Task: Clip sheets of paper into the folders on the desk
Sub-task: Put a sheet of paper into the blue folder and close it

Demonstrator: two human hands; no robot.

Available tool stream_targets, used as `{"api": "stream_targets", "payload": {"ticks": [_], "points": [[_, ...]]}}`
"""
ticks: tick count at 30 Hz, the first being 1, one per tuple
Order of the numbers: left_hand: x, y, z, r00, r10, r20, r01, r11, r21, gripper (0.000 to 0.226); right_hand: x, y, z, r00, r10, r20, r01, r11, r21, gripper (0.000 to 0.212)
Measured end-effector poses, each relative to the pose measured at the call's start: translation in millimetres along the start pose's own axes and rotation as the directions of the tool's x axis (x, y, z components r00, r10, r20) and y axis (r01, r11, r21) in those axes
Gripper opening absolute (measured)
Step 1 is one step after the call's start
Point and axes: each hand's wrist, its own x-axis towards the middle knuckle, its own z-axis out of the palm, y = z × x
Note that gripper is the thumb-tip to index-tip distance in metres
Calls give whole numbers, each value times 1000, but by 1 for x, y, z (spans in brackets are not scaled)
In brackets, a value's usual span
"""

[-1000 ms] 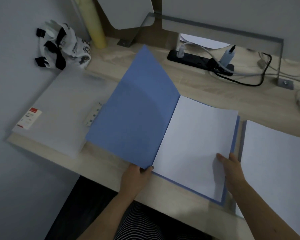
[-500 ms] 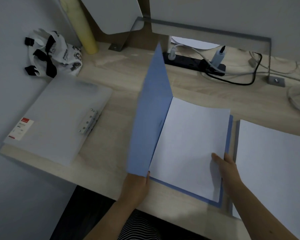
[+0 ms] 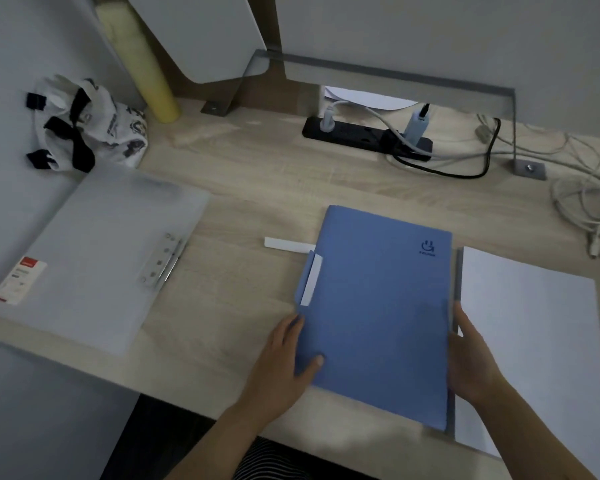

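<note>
A blue folder (image 3: 378, 306) lies closed on the desk (image 3: 239, 174), cover up, with a white label strip on its spine. My left hand (image 3: 284, 358) holds the folder's left edge, thumb on the cover. My right hand (image 3: 471, 362) grips its right edge, fingers hidden under it. A stack of white paper (image 3: 534, 341) sits on a grey folder just right of the blue one. A translucent white folder (image 3: 94, 258) with a metal clip lies at the left. A small white strip (image 3: 286, 244) lies on the desk beside the blue folder's spine.
A black power strip (image 3: 364, 135) with plugs and cables runs along the back. Loose white cables (image 3: 586, 202) coil at the far right. A black-and-white cloth bag (image 3: 87, 129) and a yellow roll (image 3: 142, 60) stand at the back left.
The blue cover, open a second ago and upright half a second ago, has swung down shut over the paper inside. My hands now hold the closed folder's two side edges.
</note>
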Motion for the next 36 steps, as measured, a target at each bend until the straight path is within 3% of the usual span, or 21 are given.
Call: {"api": "stream_targets", "payload": {"ticks": [3,5,8,10,13,15,17,20,23,27,29,33,36], "points": [[27,6,-2,966,-181,-185,111,936,-335,27,2,1,4,991,-13,-133,-4,992,-127,42],[41,11,-8,954,-288,-86,235,893,-384,6,3,2,5,977,-2,-212,-34,986,-166,32],[47,10,-10,950,-301,83,308,859,-410,16,-1,1,13,964,-26,-264,-43,966,-254,22],[45,12,-13,952,-289,100,300,822,-484,19,3,4,14,944,-109,-312,-25,918,-397,28],[39,13,-21,953,-281,112,287,722,-630,17,7,8,16,875,-349,-337,24,725,-688,46],[35,12,-28,947,-289,140,298,628,-719,21,9,10,16,857,-408,-316,26,645,-764,56],[30,10,-33,941,-292,172,315,564,-764,24,7,11,24,893,-343,-291,57,728,-683,57],[23,3,-41,928,-324,187,339,519,-785,24,2,13,30,971,-160,-176,65,890,-451,42],[23,-3,-43,900,-364,238,400,478,-782,25,0,15,30,981,-148,-121,91,917,-388,40],[39,-4,-47,843,-465,270,436,295,-851,32,-1,19,29,983,-134,-124,84,935,-346,37],[45,0,-50,853,-451,262,426,311,-850,30,-2,20,28,983,-137,-118,89,935,-343,36],[55,9,-48,887,-420,191,420,564,-710,27,0,19,24,982,-142,-121,90,928,-362,41],[64,6,-46,896,-436,89,395,688,-609,25,0,21,22,986,-127,-109,79,927,-367,41]]}}
